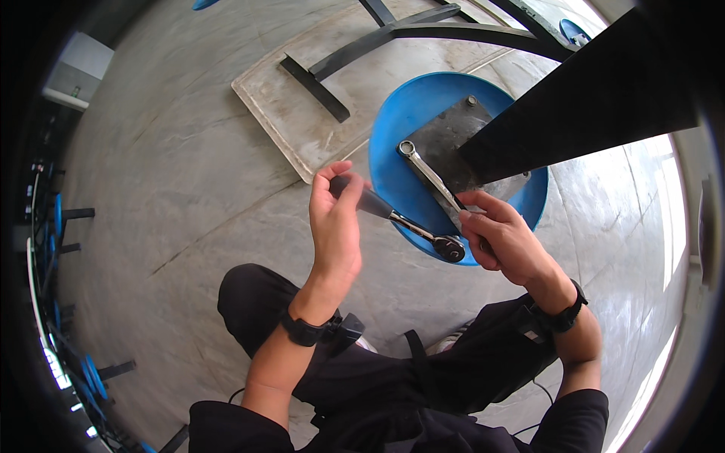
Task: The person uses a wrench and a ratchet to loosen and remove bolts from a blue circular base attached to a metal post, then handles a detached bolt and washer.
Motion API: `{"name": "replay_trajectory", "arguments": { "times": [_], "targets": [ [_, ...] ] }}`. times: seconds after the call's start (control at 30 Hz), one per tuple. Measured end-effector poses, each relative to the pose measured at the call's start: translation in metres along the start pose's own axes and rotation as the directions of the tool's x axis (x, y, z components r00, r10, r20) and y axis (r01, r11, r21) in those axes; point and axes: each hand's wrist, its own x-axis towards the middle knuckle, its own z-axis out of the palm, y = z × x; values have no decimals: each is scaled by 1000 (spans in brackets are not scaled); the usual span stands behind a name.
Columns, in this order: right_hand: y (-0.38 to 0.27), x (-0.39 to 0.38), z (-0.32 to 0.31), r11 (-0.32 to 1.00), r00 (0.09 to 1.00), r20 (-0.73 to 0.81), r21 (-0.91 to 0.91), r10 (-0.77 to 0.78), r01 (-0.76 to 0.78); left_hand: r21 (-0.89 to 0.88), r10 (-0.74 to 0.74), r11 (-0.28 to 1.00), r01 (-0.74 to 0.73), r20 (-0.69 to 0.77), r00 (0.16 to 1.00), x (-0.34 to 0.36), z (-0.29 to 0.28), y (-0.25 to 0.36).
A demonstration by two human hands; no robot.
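Note:
My left hand (336, 226) is closed round the dark grey handle of a ratchet wrench (415, 226). Its round chrome head points toward my right hand, low over the rim of a blue disc (389, 128). Pinched in my right hand (502, 238) is a chrome combination wrench (432, 175). The ring end lies at the left corner of a dark metal plate (445, 136); whether it sits round a bolt I cannot tell. A bolt head (471, 100) shows at the plate's far corner. My right fingers hide the wrench's near end.
A thick black post (574, 113) rises from the plate toward the upper right. Beyond the disc, a black metal frame (355, 49) stands on a worn pale board (264, 90). More blue discs with black posts (94, 376) line the left side. Grey floor (189, 189) surrounds everything.

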Motion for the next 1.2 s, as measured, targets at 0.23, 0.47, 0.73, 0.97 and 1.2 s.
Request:
{"name": "replay_trajectory", "arguments": {
  "times": [0.23, 0.47, 0.73, 0.97, 1.2],
  "targets": [
    [-10, 5, -4, 972, 993, -113, -236, -45, 17, 7, 5, 1000, -5, 25, 1000, 2, -1, 1],
    [-13, 10, -13, 972, 991, -106, -227, -81, 56, 35, 1, 999, -3, 56, 998, 1, -7, 2],
    [-12, 0, -19, 962, 974, -115, -216, -197, 169, 24, -127, 992, 127, 2, 992, -10, 1, 25],
    [-13, -26, -3, 891, 891, 32, 26, -453, 452, 27, -96, 995, 92, 170, 981, -15, -8, 20],
    [-1, -33, -8, 755, 753, 126, 248, -646, 606, -209, -117, 966, 152, 170, 978, -35, 4, 4]
  ]
}}
